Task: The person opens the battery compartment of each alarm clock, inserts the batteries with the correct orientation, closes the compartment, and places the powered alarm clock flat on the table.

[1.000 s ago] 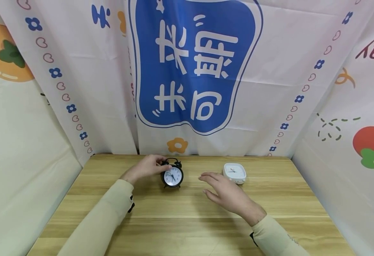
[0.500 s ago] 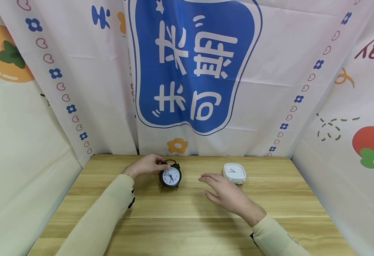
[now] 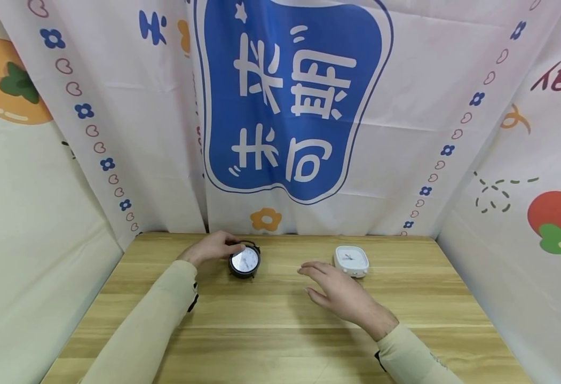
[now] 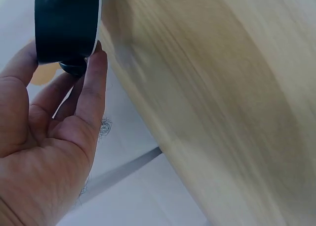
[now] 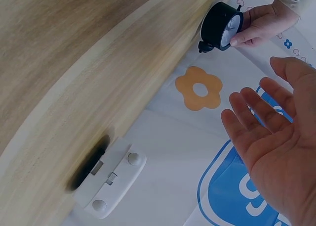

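Note:
A black twin-bell alarm clock [image 3: 248, 261] with a white dial is at the back of the table, left of centre. My left hand [image 3: 211, 248] pinches it near its upper left edge, with the thumb on the dial side. The dial leans back and catches glare. Up close in the left wrist view, thumb and fingers hold the clock's dark round case [image 4: 66, 25] beside a bell. My right hand [image 3: 344, 293] hovers over the table with loosely extended fingers and holds nothing. Just behind it lies a small white square clock [image 3: 352, 259], seen from its edge in the right wrist view.
The wooden table [image 3: 280, 341] ends at the back against a hanging white cloth [image 3: 405, 160] with a blue printed panel. More printed cloth [image 3: 496, 256] encloses the right side, and plain pale cloth [image 3: 35, 224] the left.
My left hand has shifted the black alarm clock to the left and tipped its dial further back. The right hand and the white clock stay where they were.

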`<state>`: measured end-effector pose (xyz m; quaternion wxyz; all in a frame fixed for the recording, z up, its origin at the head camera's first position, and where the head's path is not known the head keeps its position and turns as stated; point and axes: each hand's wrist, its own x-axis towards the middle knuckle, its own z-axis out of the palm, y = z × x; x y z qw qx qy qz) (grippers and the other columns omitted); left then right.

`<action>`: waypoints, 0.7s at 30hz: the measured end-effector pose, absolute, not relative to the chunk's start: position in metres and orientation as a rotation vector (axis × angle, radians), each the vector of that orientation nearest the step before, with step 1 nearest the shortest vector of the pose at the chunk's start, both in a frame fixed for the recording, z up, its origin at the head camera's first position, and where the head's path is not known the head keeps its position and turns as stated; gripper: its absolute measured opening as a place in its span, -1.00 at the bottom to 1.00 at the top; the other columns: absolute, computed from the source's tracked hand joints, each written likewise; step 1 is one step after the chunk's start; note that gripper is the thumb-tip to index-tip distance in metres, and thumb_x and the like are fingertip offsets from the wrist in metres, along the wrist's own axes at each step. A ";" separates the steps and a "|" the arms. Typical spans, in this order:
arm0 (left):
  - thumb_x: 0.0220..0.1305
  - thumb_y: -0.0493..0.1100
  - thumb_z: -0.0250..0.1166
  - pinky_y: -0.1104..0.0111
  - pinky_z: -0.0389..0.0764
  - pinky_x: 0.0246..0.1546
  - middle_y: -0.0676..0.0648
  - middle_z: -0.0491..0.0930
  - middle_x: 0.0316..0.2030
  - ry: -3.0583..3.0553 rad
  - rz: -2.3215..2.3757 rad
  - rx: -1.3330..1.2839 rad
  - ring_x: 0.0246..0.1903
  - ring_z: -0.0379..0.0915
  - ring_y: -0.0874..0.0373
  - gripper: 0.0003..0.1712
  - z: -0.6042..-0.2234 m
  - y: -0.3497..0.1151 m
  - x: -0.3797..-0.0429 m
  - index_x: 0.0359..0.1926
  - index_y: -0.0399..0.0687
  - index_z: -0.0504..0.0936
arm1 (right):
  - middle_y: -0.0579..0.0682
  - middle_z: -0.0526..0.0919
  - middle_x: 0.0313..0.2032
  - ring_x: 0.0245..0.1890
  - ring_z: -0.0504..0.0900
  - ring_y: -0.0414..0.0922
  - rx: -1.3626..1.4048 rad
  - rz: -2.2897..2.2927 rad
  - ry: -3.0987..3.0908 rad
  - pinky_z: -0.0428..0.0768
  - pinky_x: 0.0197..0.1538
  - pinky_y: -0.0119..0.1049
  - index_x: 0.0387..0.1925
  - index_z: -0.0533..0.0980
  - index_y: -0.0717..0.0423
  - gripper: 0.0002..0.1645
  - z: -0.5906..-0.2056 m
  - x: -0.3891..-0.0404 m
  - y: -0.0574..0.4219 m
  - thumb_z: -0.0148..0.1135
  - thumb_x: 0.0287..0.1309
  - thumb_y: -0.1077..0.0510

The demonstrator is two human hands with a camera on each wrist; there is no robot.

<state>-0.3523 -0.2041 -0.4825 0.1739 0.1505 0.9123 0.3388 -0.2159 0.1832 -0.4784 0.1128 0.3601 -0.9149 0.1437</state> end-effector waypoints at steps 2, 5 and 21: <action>0.78 0.12 0.36 -0.08 0.85 0.42 -0.39 0.75 0.44 2.608 0.950 0.422 0.32 0.81 -0.19 -0.31 -0.484 -0.206 -0.352 0.53 -0.38 0.68 | 0.09 0.79 0.44 0.43 0.82 0.07 1.055 0.418 -2.690 0.86 0.46 0.03 0.47 0.67 0.11 -0.46 -0.478 -0.216 0.183 0.55 0.59 0.13; 0.76 0.12 0.38 -0.13 0.81 0.46 -0.37 0.79 0.40 2.631 0.956 0.409 0.35 0.77 -0.22 -0.34 -0.486 -0.207 -0.351 0.48 -0.36 0.72 | 0.09 0.79 0.44 0.43 0.82 0.07 1.053 0.419 -2.693 0.86 0.46 0.03 0.47 0.67 0.11 -0.46 -0.478 -0.215 0.184 0.55 0.59 0.13; 0.76 0.16 0.39 -0.18 0.79 0.43 -0.25 0.90 0.20 2.717 0.931 0.338 0.21 0.78 -0.10 -0.43 -0.492 -0.210 -0.344 0.34 -0.24 0.86 | 0.09 0.78 0.46 0.42 0.82 0.06 1.025 0.444 -2.725 0.88 0.43 0.03 0.49 0.66 0.11 -0.46 -0.479 -0.215 0.188 0.53 0.61 0.14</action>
